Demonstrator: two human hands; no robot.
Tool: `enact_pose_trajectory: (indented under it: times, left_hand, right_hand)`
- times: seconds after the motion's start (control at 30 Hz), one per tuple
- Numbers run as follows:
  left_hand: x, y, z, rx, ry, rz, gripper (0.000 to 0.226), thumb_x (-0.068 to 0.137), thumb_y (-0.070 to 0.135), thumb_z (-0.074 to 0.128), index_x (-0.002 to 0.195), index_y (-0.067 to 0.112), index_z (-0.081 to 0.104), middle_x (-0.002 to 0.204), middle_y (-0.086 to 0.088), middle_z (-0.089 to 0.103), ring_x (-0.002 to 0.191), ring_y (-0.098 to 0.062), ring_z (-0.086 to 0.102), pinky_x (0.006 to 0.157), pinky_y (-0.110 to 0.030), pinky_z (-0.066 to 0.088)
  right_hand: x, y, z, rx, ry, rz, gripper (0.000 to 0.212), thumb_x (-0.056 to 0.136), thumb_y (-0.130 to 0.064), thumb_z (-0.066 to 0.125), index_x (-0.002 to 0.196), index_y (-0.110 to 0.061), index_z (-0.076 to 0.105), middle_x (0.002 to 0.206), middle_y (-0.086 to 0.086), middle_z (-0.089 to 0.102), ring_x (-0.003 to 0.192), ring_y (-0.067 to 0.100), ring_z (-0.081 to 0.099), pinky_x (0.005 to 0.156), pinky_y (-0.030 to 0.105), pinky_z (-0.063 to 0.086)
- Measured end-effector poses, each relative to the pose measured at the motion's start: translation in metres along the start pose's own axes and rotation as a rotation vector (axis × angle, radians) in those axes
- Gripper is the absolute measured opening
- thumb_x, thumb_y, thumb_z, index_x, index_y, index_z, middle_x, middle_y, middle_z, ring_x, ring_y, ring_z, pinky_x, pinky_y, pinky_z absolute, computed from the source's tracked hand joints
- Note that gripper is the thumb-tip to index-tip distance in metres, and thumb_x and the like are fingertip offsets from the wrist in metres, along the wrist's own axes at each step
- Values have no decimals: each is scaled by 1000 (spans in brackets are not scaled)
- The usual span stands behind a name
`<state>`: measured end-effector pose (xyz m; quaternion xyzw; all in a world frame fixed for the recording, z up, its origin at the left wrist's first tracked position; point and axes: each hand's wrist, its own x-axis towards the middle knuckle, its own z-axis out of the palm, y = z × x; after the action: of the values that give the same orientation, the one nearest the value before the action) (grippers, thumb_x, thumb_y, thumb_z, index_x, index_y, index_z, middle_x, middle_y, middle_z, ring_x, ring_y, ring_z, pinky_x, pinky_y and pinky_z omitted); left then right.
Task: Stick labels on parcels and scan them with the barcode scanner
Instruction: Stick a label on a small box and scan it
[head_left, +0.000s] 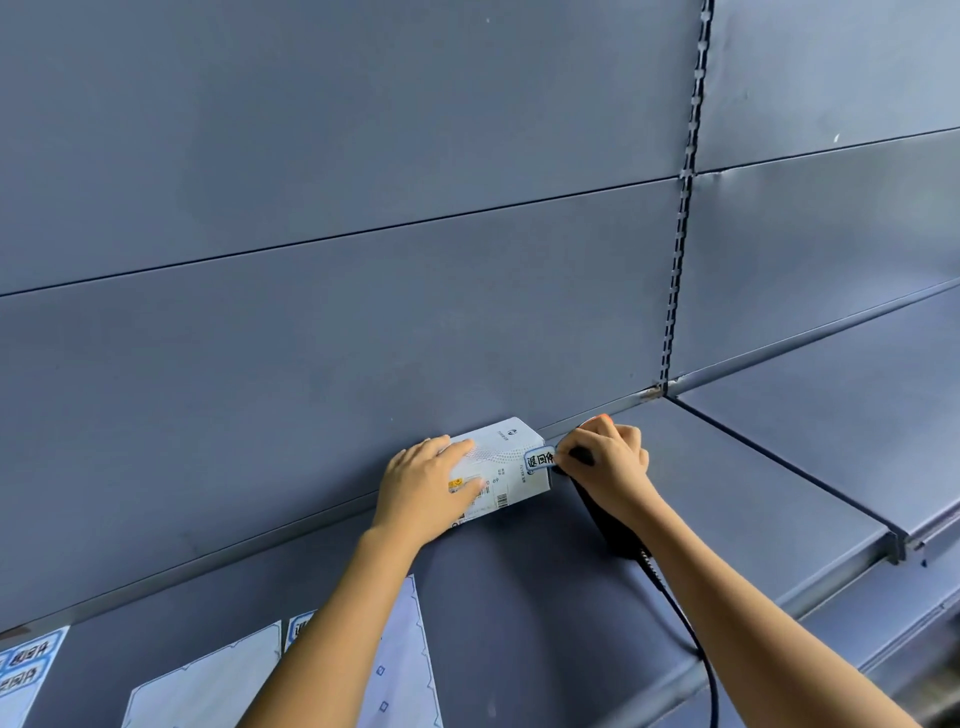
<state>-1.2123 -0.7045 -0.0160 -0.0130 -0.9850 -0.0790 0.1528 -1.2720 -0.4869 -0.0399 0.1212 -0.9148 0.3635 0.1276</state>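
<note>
parcel lay on shelf against back panel | left hand flat on it, fingers straight | right hand curled round scanner, touching label at parcel's right end | sheets front-left

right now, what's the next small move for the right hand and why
Probably press the label flat onto the box: its right end is hidden by the right hand, which also grips the scanner, while the left hand rests on the box.

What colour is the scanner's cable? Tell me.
Black: the cable trailing from the scanner, head view.
</note>
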Motion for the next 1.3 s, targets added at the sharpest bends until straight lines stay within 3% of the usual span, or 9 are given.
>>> enact_pose_trajectory:
  times: [0.33, 0.53, 0.63, 0.73, 0.83, 0.93, 1.0, 1.13, 1.3]
  left_hand:
    - [-1, 0, 7, -14, 45, -10, 55, 89, 54, 50, 139, 33, 42, 145, 8, 40, 135, -12, 34, 108, -25, 20]
    - [1, 0, 8, -32, 39, -29, 53, 89, 50, 53, 139, 33, 42, 146, 8, 39, 135, -12, 34, 108, -24, 19]
    - [3, -4, 4, -120, -6, -26, 53, 88, 46, 58, 138, 32, 46, 146, 7, 40, 134, -14, 35, 109, -24, 19]
    - [2, -14, -1, -219, -74, -11, 52, 86, 44, 62, 135, 34, 49, 146, 9, 39, 133, -12, 35, 109, -22, 21]
    - [1, -26, -6, -313, -169, 15, 51, 84, 41, 67, 132, 37, 51, 146, 12, 39, 133, -8, 34, 106, -18, 21]
    - [2, -33, -8, -355, -215, 33, 51, 83, 40, 69, 131, 39, 51, 145, 12, 39, 133, -7, 33, 108, -21, 24]
    - [4, -34, -8, -339, -219, 39, 51, 83, 42, 69, 131, 40, 51, 144, 14, 40, 132, -7, 34, 108, -23, 26]
    - [6, -34, -7, -334, -217, 42, 51, 82, 43, 69, 130, 40, 52, 141, 13, 42, 129, -7, 37, 108, -23, 28]
    - [3, -35, -8, -425, -235, 25, 51, 82, 36, 71, 130, 39, 53, 142, 12, 40, 130, -4, 34, 109, -20, 24]
  right_hand:
    - [3, -6, 12, -68, 107, 28, 26, 73, -49, 71, 76, -26, 60, 98, -8, 48, 111, 21, 30, 85, 30, 17]
    - [4, -10, 15, -252, 151, -17, 40, 71, -61, 68, 82, -23, 60, 101, -5, 47, 113, 23, 32, 90, 33, 19]
    - [5, -7, 14, -248, 110, -86, 40, 74, -61, 67, 97, -29, 67, 109, -5, 48, 119, 24, 30, 98, 36, 17]
    - [4, -2, 15, -270, 55, -191, 59, 71, -75, 50, 111, -35, 68, 116, -6, 53, 124, 24, 30, 103, 37, 9]
    - [3, 2, 17, -319, 31, -318, 90, 65, -89, 27, 120, -29, 65, 127, -8, 59, 138, 29, 29, 109, 41, -3]
    - [1, -3, 14, -377, -79, -386, 117, 60, -93, 1, 144, -21, 38, 139, -10, 52, 147, 20, 10, 109, 47, -17]
    - [1, -4, 12, -410, -123, -400, 121, 57, -93, -6, 150, -20, 21, 143, -11, 47, 148, 15, 8, 109, 50, -19]
    - [2, -3, 13, -413, -133, -396, 117, 63, -92, -3, 148, -19, 29, 130, -7, 60, 145, 22, 23, 108, 53, -14]
    - [3, -2, 8, -431, -226, -425, 117, 58, -92, -5, 152, -24, 12, 136, -8, 54, 148, 19, 3, 107, 49, -23]
